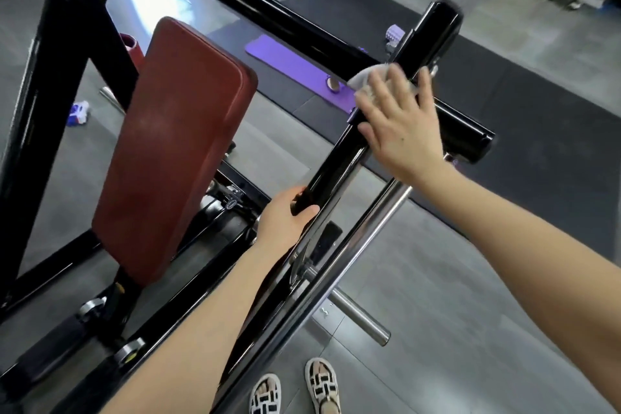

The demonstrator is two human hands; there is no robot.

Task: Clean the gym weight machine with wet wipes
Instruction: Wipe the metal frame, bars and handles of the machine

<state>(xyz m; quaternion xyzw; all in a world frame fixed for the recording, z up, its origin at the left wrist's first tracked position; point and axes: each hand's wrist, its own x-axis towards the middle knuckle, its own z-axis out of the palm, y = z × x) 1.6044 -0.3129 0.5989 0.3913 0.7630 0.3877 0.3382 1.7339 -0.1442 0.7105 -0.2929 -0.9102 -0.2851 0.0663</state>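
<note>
Both forearms bare, reaching forward; left grip (285, 222) low, fingers and thumb curled round the black bar (336, 171); right grip (400, 121) higher, fingers spread and straight, palm down, pressing the wipe (361, 79) flat.

This is a gym: a black steel weight machine (64, 54) with a red-brown padded backrest (174, 144) and a chrome bar (366, 232) fills the left and centre, while black rubber flooring (544, 131), a purple exercise mat (282, 59) and a ridged foam roller (395, 33) lie at upper right on the grey tiled floor (453, 312).
</note>
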